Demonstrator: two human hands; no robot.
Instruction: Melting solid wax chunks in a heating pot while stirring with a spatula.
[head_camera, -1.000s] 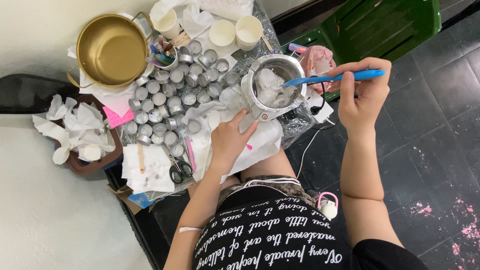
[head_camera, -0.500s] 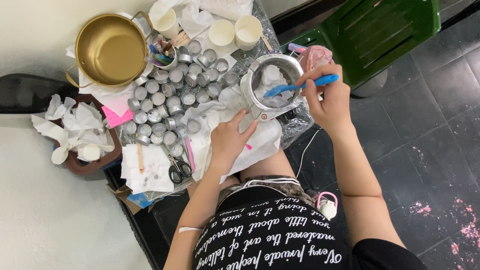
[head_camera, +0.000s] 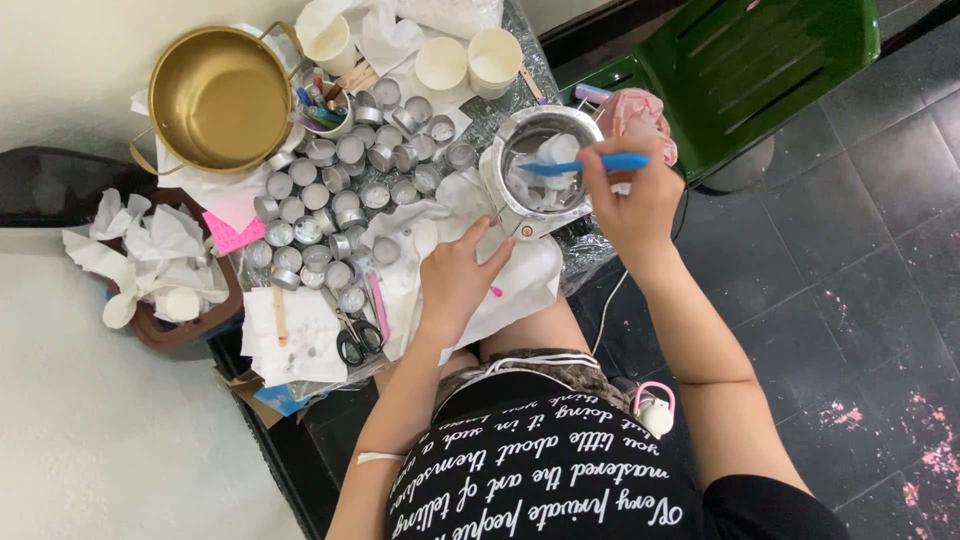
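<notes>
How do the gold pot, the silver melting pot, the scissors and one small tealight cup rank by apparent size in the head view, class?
1. Gold pot, the largest.
2. Silver melting pot, clearly smaller across.
3. Scissors, long but thin, so the rank against the melting pot is less sure.
4. Tealight cup, the smallest.

Your right hand (head_camera: 632, 205) holds a smooth blue plastic spatula (head_camera: 585, 163) over a shiny steel pot (head_camera: 540, 172) of waxy white lumps. Your left hand (head_camera: 455, 280) rests on crumpled matt white paper (head_camera: 520, 290) — to its left, dull metal tealight cups (head_camera: 330, 205), and far left a glossy brass-coloured pot (head_camera: 220, 97).
</notes>
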